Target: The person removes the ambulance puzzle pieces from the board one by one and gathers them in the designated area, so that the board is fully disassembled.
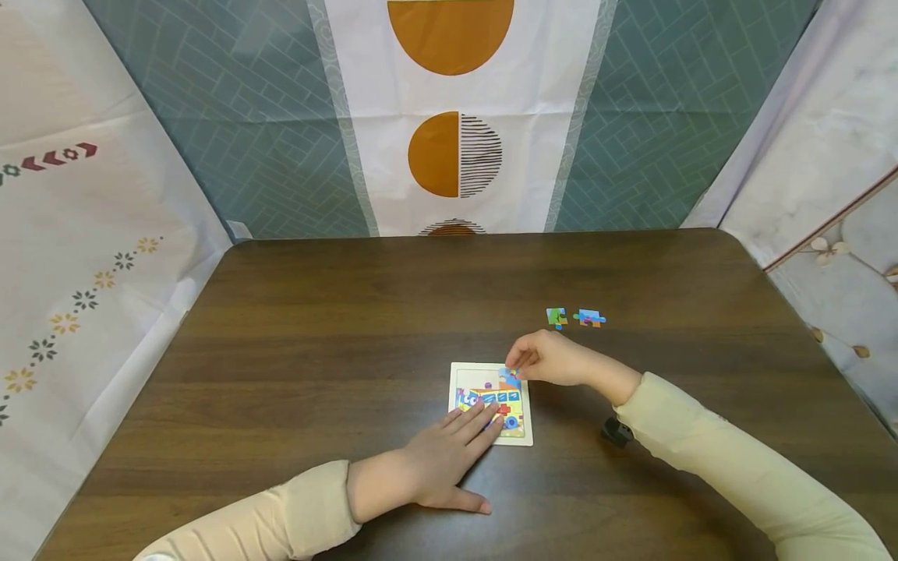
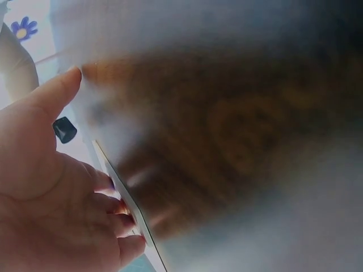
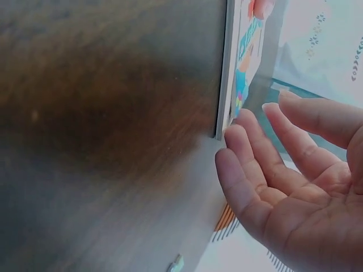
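Observation:
A small jigsaw puzzle with a yellow bus picture [image 1: 510,405] lies in its pale tray [image 1: 517,440] on the table. My left hand [image 1: 438,460] rests flat on its lower left part, fingers spread and thumb out to the side, hiding some of the picture. At the tray's upper right corner is my right hand [image 1: 550,357], its fingers bent loosely beside a blue and orange piece [image 1: 508,379] lying in the tray. In the right wrist view, fingertips [image 3: 231,133] are at the tray's corner and nothing shows between thumb and fingers.
Two loose puzzle pieces, one green [image 1: 556,316] and one blue [image 1: 590,318], lie on the brown table [image 1: 337,312] beyond my right hand. A small black object [image 1: 617,432] is at the right sleeve. Patterned cloths hang behind and at the sides.

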`<state>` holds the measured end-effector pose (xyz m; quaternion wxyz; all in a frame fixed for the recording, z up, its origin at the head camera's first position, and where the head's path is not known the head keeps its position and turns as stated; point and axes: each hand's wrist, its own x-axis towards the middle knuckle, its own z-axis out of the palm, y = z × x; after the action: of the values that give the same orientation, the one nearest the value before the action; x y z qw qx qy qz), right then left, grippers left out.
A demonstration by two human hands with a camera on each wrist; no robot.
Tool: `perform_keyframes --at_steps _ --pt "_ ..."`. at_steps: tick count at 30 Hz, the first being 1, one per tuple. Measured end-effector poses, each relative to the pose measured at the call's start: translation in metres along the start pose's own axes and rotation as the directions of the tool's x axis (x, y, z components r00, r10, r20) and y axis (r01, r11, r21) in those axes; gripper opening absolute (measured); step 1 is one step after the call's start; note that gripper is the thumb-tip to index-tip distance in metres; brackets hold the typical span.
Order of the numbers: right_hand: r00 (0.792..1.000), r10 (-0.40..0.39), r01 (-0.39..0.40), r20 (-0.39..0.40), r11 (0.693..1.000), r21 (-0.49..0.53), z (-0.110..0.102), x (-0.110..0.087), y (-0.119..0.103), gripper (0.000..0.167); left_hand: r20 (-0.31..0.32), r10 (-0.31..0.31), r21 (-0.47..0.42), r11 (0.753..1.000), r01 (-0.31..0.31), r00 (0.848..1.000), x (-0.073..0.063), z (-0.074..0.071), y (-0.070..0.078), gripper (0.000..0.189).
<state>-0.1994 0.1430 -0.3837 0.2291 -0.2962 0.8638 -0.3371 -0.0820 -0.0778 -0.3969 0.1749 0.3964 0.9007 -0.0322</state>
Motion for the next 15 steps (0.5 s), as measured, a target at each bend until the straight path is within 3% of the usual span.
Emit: perform_keyframes --at_steps 15 --pt "1.0 0.005 -0.005 -0.008 1.0 0.004 0.0026 0.0048 0.0012 0.015 -0.02 -0.009 0.051 0.999 0.01 1.0 0.0011 -0.0023 0.0019 0.095"
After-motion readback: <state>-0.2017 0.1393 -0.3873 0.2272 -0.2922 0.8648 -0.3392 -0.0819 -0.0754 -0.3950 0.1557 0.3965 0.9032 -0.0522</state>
